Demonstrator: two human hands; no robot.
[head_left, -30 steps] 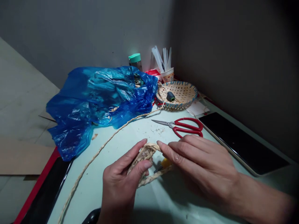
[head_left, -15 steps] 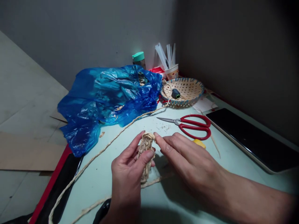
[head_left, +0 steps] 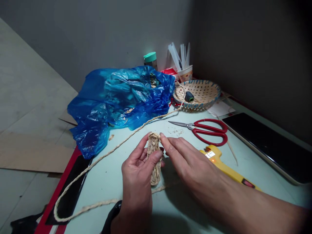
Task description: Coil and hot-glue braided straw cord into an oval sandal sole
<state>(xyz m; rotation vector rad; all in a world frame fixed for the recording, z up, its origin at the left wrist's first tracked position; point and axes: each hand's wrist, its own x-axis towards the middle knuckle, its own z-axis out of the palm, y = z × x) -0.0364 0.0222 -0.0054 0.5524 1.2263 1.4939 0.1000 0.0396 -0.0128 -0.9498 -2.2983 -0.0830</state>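
A narrow oblong piece of coiled straw rope [head_left: 154, 146] stands upright between my hands, above the table. My left hand [head_left: 140, 170] grips it, thumb across its front face and fingers behind. At its rounded top end, my right hand [head_left: 185, 156] presses the rope edge with the fingertips; the other fingers are bunched together and the thumb is hidden. A long twisted straw rope [head_left: 122, 142] loops over the table's left side and passes behind my left wrist. Partly covered by my right forearm lies a yellow glue gun [head_left: 227, 169] with a small orange light.
Red-handled scissors [head_left: 202, 128] lie beyond my right hand, near a dark-screened tablet [head_left: 268, 143]. Behind are a blue plastic bag [head_left: 117, 97], a woven basket [head_left: 207, 92] with a dark thread spool [head_left: 189, 96], a paper cup [head_left: 185, 74] of translucent sticks, and a green-lidded bottle [head_left: 150, 58].
The view has shifted, and more of the glue gun shows beside my right forearm. The coiled piece has turned slightly, its flat face showing more. Both hands keep their hold.
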